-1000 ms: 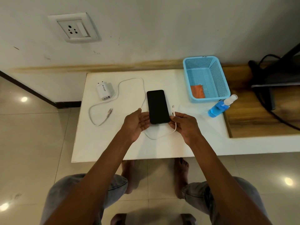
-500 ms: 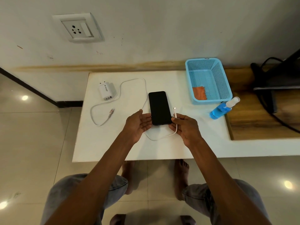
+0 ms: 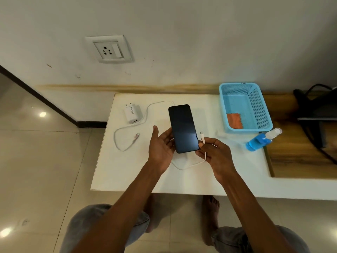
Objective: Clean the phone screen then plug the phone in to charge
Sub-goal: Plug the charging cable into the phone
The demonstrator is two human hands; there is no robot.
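Pale wall [image 3: 182, 33] behind, with a white socket plate [image 3: 108, 49] set in it; glossy beige floor tiles [image 3: 36, 170] below. Against the wall, a low white worktop [image 3: 127, 170], meeting a brown wooden surface [image 3: 299, 161] on the right.

On the worktop's far left, a white plug-in charger block [image 3: 131, 113], prongs toward the wall. Around it, a thin white charging cable [image 3: 145, 117], looping left to a loose connector end [image 3: 135, 137], then passing behind the phone and curling back near the worktop's front edge.

Centre: black flat smartphone [image 3: 183, 127], screen dark and facing up, tilted with its far end raised off the worktop. Left hand [image 3: 161, 148] palm-up and relaxed, fingers nearly straight, supporting the phone's lower left edge from beneath. Right hand [image 3: 214, 154] curled, pinching the cable's other end between thumb and fingers, small white plug tip [image 3: 202, 136] sticking up just beside the phone's right edge, not inserted.

Further right, a light-blue perforated plastic basket [image 3: 259, 110] holding an orange cloth [image 3: 235, 120] in its near corner. Just in front of the basket, a blue-liquid spray bottle [image 3: 260, 140] lying on its side at the worktop's edge. Black bag with straps [image 3: 317, 110] at far right.
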